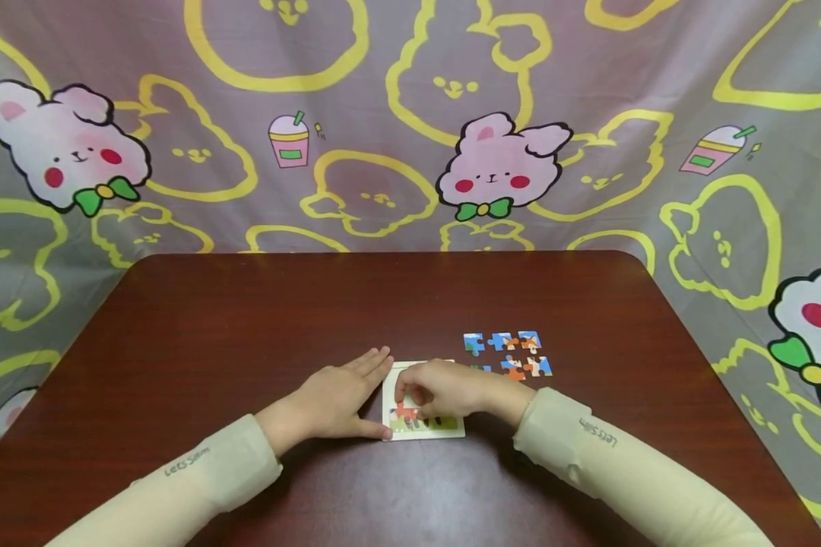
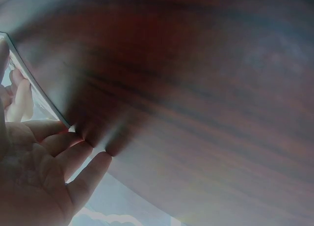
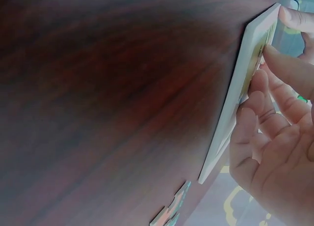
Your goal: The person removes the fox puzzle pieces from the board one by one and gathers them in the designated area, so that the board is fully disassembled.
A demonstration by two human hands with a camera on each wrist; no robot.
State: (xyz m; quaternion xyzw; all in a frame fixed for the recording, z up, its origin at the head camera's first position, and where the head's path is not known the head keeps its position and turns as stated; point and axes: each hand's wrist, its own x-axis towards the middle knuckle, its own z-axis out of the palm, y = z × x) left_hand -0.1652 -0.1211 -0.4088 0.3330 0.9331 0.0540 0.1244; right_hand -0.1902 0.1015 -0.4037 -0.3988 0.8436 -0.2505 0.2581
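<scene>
A small white-rimmed puzzle tray (image 1: 424, 436) lies near the middle of the table, its lower part filled with joined green picture pieces (image 1: 445, 423). My left hand (image 1: 335, 399) rests along the tray's left side, fingers straight at the upper corner and thumb at the lower one. Over the tray, my right hand (image 1: 445, 389) is bent down with thumb and index finger at an orange-red jigsaw piece (image 1: 404, 412), pinching it just above the green row on the left. In the right wrist view, the thumb (image 3: 284, 69) and curled fingers meet the tray's inside; the piece is hidden there.
Several loose jigsaw pieces (image 1: 530, 340), blue, orange and white, lie in two rows to the right behind the tray; my right wrist partly covers one. The brown table (image 1: 280, 304) reaches back to a patterned curtain (image 1: 369, 190).
</scene>
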